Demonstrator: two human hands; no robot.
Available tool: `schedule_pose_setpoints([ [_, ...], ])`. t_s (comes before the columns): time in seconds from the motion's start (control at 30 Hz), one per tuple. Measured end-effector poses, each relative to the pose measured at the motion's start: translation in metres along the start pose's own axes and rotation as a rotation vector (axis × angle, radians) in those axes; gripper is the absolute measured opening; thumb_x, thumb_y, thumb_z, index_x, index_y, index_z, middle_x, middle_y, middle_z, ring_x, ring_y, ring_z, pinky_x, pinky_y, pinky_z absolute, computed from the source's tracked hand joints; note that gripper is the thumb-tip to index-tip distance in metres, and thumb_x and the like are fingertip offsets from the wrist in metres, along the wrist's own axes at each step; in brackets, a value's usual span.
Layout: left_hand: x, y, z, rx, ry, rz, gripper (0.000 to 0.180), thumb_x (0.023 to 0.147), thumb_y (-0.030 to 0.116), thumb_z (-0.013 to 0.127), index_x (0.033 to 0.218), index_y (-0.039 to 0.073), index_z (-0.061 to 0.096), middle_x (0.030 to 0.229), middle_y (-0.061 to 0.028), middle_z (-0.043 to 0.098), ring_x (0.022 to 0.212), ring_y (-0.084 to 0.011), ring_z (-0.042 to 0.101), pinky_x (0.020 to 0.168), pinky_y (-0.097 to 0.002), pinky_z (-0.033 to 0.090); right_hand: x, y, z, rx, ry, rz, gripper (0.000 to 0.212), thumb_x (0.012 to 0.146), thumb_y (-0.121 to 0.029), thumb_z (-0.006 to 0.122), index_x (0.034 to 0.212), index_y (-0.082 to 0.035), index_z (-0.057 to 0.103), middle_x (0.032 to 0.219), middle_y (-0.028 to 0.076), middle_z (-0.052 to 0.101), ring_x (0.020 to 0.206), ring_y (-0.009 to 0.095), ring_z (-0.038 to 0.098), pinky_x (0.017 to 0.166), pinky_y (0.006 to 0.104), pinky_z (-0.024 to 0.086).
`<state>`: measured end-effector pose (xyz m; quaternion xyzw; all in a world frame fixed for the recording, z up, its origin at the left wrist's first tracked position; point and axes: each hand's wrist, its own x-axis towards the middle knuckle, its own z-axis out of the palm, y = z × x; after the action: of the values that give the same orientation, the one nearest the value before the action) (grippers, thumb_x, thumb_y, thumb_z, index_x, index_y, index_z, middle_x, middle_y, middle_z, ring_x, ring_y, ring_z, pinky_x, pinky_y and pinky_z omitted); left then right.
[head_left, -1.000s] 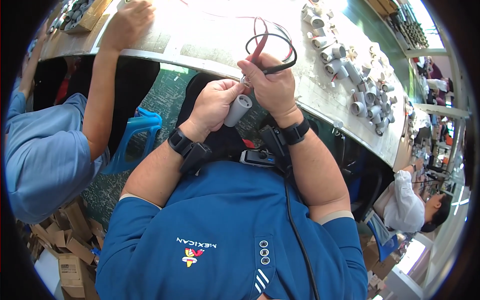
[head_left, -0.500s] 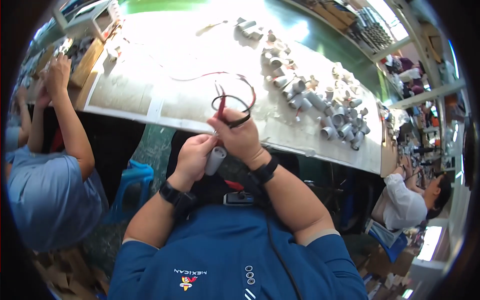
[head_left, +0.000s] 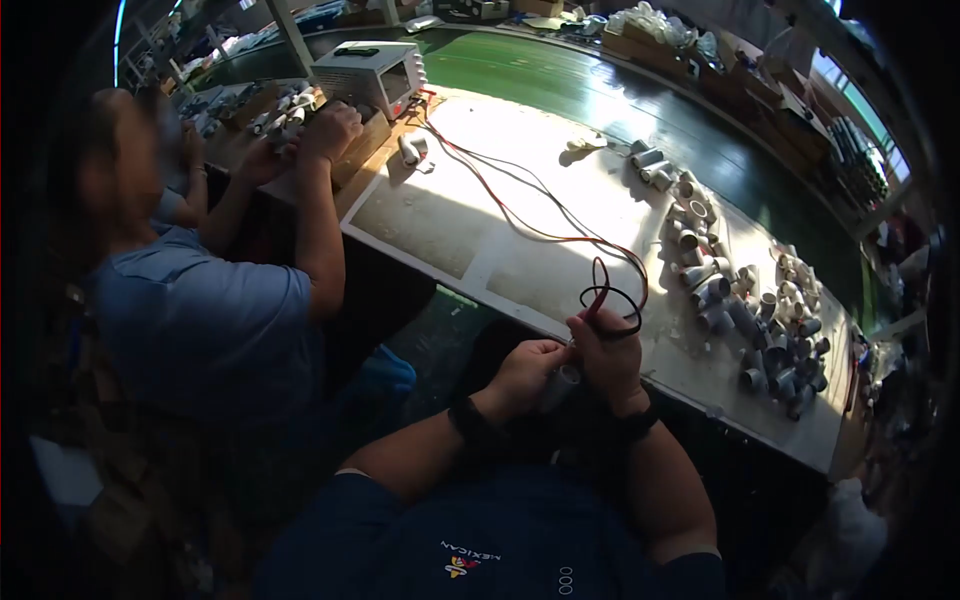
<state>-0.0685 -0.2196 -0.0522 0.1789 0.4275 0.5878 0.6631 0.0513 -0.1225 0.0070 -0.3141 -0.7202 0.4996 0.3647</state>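
Near the table's front edge, my left hand is closed, fingertips pinched together. In it is a grey cylindrical part, tilted, its round end facing up. Close against it, my right hand is closed round the red and black test leads. The red lead stands up out of the fist and the black one loops round it. The fingertips of both hands meet just above the part; what lies between them is too small to make out.
The leads run across the white tabletop to a grey boxy bench meter at the far left. Several grey cylindrical parts lie heaped on the right. A co-worker in blue sits at my left, reaching into a box. A green surface runs behind.
My view has swung left and up, so the bench meter and more of the leads show. Both hands keep their hold, close together. The picture is darker.
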Motion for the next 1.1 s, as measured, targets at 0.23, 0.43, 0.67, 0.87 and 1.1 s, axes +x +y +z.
schedule_pose_setpoints([
  [0.23,-0.016,0.004,0.026,0.016,0.045,-0.011,0.025,0.104,0.023,0.061,0.104,0.001,0.072,0.095,-0.0074,0.072,0.081,-0.0135,0.067,0.071,-0.0264,0.053,-0.015,0.008,-0.015,0.023,-0.056,-0.034,0.007,0.095,-0.007,0.073,0.094,-0.002,0.068,0.074,0.001,0.065,0.067,0.007,0.058,0.059,0.0250,0.046],
  [0.43,-0.035,-0.004,0.041,0.015,0.055,0.001,0.025,0.103,0.021,0.060,0.103,-0.001,0.073,0.097,-0.0093,0.072,0.085,-0.0164,0.067,0.075,-0.0302,0.054,-0.039,0.003,-0.021,0.084,-0.031,-0.079,0.009,0.095,-0.008,0.073,0.091,-0.002,0.067,0.073,0.003,0.065,0.066,0.008,0.058,0.059,0.0266,0.045],
  [0.67,-0.029,-0.028,0.034,0.046,0.031,0.043,0.025,0.103,0.019,0.058,0.106,-0.003,0.071,0.101,-0.0113,0.072,0.091,-0.0180,0.067,0.081,-0.0323,0.055,-0.048,0.006,-0.026,0.001,-0.018,-0.057,0.012,0.094,-0.011,0.073,0.090,-0.001,0.067,0.071,0.006,0.066,0.064,0.012,0.060,0.059,0.0290,0.046],
  [0.87,-0.051,-0.005,0.029,-0.114,0.011,-0.003,0.027,0.106,0.018,0.053,0.113,-0.004,0.069,0.104,-0.0114,0.071,0.092,-0.0179,0.068,0.083,-0.0314,0.056,-0.038,-0.003,-0.006,-0.028,-0.050,-0.190,0.013,0.096,-0.014,0.071,0.092,-0.003,0.068,0.072,0.002,0.066,0.063,0.011,0.060,0.057,0.0276,0.045],
  [1.1,-0.060,-0.008,0.045,-0.019,0.082,0.033,0.029,0.105,0.019,0.053,0.114,-0.004,0.069,0.102,-0.0121,0.071,0.086,-0.0196,0.069,0.077,-0.0326,0.058,-0.045,-0.010,-0.015,-0.005,-0.042,-0.107,0.018,0.095,-0.017,0.074,0.089,-0.001,0.069,0.071,0.005,0.068,0.064,0.012,0.062,0.059,0.0302,0.047],
])
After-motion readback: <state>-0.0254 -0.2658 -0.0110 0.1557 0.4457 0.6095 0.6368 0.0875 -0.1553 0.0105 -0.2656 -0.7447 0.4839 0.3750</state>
